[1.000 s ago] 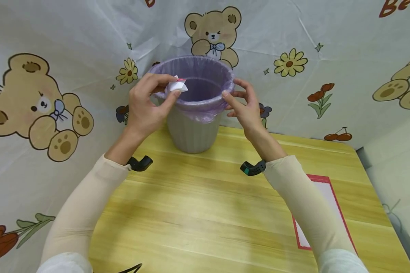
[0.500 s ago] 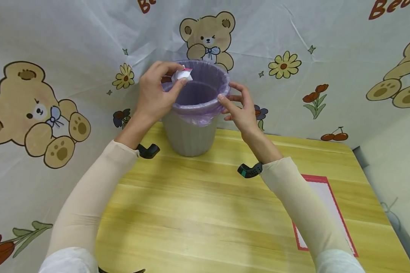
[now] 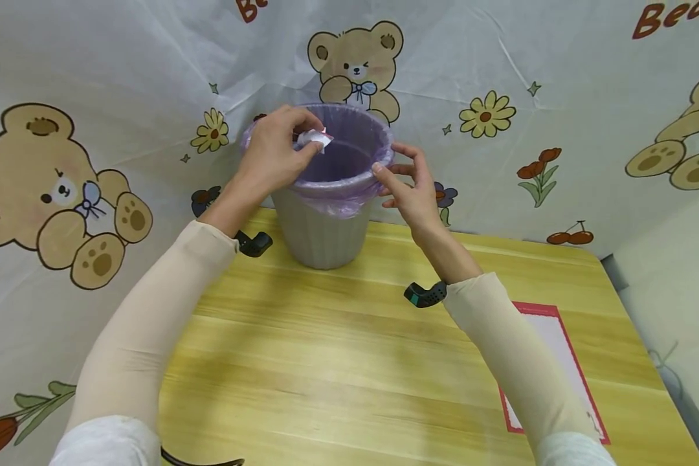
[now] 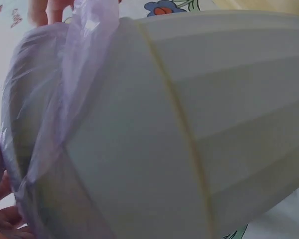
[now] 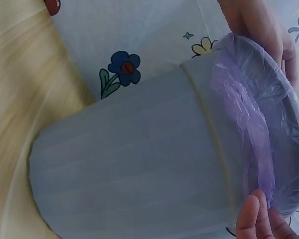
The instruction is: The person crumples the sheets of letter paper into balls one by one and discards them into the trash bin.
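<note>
My left hand (image 3: pixel 276 145) pinches a crumpled piece of white paper (image 3: pixel 320 138) with a red edge between thumb and fingers. The paper is over the mouth of a grey ribbed trash can (image 3: pixel 326 236), inside its near-left rim. A thin purple plastic bag (image 3: pixel 343 206) lines the can and folds down over its rim. My right hand (image 3: pixel 416 194) grips the can's right rim through the bag, thumb at the front and fingers spread along the outer side. In the right wrist view, fingertips (image 5: pixel 259 219) press the bag against the can; the left hand (image 5: pixel 259 25) is across the rim.
The can stands at the back of a wooden table (image 3: pixel 326 349), against a white cloth (image 3: pixel 431 52) printed with bears and flowers. A red-bordered white sheet (image 3: pixel 550 330) lies under the right forearm. A black cable (image 3: pixel 204 463) shows at the near edge.
My left hand has moved right and then slightly down with the paper, from the left rim to over the can's mouth. My right hand stays on the rim. The head view has shifted slightly.
</note>
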Demonstrator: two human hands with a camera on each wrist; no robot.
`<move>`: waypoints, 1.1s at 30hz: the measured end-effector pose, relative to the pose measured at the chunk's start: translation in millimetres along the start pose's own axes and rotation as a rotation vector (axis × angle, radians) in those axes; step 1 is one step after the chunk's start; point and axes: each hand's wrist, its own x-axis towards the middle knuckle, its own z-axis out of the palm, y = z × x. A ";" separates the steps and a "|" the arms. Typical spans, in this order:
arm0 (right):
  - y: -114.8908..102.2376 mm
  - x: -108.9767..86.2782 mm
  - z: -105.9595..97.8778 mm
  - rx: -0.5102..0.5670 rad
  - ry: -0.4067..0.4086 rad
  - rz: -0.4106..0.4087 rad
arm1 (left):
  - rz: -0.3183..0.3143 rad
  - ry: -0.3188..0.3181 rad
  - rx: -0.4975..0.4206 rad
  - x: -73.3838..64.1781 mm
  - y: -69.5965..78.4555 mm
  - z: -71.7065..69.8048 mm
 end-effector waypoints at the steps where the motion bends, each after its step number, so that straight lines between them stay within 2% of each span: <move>1: 0.5 -0.6 -0.5 0.000 0.002 0.001 | -0.003 -0.019 0.010 1.0 1.1 -0.9; 9: 4.2 -1.9 -3.9 0.004 0.017 -0.003 | -0.018 -0.090 0.051 6.6 10.2 -4.7; 17: 4.9 -0.2 -2.4 -0.003 0.013 -0.011 | -0.007 -0.129 0.079 4.1 6.7 -3.6; 24: 2.6 -0.3 -3.6 -0.010 0.013 -0.020 | 0.030 -0.090 0.070 -2.1 7.7 -2.7; 30: 2.4 -0.2 -9.9 -0.038 0.037 -0.079 | 0.046 -0.038 0.025 -17.2 11.2 -4.2; 33: 2.9 -0.7 -13.2 -0.012 0.056 -0.093 | 0.050 -0.009 -0.012 -24.5 11.9 -5.3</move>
